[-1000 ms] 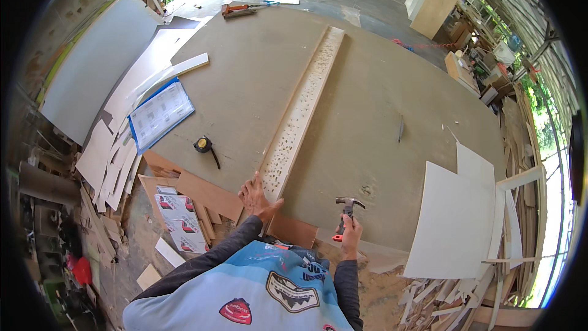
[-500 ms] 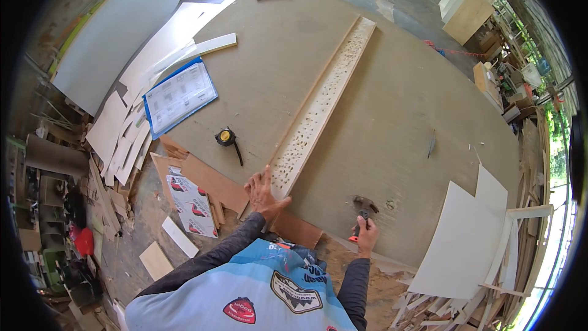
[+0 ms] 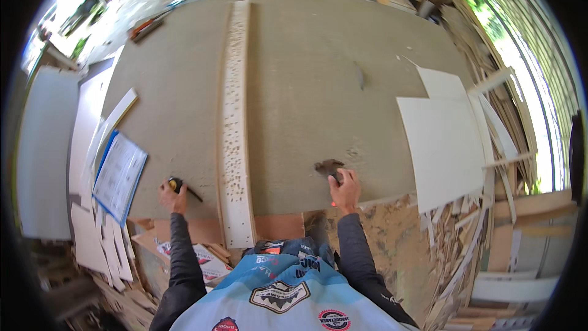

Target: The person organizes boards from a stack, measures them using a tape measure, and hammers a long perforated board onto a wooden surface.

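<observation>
My left hand (image 3: 172, 200) is closed around a black and yellow tape measure (image 3: 176, 184) on the left of the worktable, with a dark strip sticking out from it. In my right hand (image 3: 346, 191) is the handle of a claw hammer (image 3: 329, 166), its dark head lying low over the table's near right part. Between my hands a long, narrow pale board (image 3: 235, 110) runs away from me. Small dark and light specks cover its face, too small to tell whether they are holes or bits. The board's near end reaches past the table edge toward my body.
The brown worktable (image 3: 306, 86) spreads ahead. At left lies a blue folder with a printed sheet (image 3: 120, 175). An orange-handled tool (image 3: 146, 27) rests at the far left. White panels (image 3: 441, 141) cover the right side, with offcuts (image 3: 453, 257) heaped below them.
My left hand has left the board's near end and moved left onto the tape measure. My right hand still holds the hammer. The whole view has turned.
</observation>
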A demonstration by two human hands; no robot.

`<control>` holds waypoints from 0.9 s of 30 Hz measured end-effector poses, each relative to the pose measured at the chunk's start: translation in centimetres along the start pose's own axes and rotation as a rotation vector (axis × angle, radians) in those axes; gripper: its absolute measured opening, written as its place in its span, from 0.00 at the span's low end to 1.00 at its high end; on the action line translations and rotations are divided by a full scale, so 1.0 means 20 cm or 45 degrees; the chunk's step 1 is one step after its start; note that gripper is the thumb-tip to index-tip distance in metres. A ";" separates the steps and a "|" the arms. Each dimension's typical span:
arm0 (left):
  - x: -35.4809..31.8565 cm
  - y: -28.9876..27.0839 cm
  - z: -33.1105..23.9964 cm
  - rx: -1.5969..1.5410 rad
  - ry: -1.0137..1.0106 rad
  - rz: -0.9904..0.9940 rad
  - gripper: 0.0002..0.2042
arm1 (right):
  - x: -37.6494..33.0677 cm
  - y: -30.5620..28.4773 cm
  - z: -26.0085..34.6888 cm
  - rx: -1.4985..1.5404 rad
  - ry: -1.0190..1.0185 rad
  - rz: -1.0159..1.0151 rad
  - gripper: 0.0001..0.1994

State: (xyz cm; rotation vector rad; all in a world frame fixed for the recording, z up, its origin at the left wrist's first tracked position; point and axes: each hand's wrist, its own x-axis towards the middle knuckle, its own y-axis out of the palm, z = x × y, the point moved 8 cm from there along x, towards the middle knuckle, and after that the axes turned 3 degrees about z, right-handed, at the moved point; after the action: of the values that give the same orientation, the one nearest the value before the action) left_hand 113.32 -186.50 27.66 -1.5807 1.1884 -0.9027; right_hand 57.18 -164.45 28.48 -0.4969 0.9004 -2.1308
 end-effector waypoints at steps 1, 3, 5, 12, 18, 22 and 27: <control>0.03 0.03 0.02 -0.089 0.108 0.062 0.38 | 0.00 -0.01 0.02 0.000 -0.004 0.001 0.16; 0.05 0.04 0.02 -0.105 0.142 0.060 0.36 | 0.00 -0.04 0.04 -0.008 -0.034 -0.037 0.16; 0.04 0.02 -0.01 -0.122 0.130 -0.054 0.35 | 0.01 -0.07 0.06 -0.020 -0.074 -0.101 0.16; -0.21 -0.33 -0.43 -0.493 0.073 -0.449 0.24 | 0.06 -0.08 0.33 0.086 -0.397 -0.048 0.24; -0.60 -0.31 -1.28 -0.794 0.487 0.025 0.20 | 0.13 -0.05 0.64 0.189 -0.802 0.296 0.40; -0.94 -0.12 -1.86 -0.784 0.732 0.473 0.24 | 0.23 -0.10 0.66 0.393 -0.985 0.572 0.45; -1.12 0.20 -2.13 -1.040 0.641 0.835 0.26 | 0.37 -0.10 0.39 0.478 -0.973 0.915 0.41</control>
State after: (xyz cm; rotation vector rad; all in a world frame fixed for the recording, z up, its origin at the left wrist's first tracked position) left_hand 67.04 -175.60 35.92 -1.3877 2.4750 -0.3736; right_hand 56.04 -172.61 35.65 -0.6072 0.1730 -1.2392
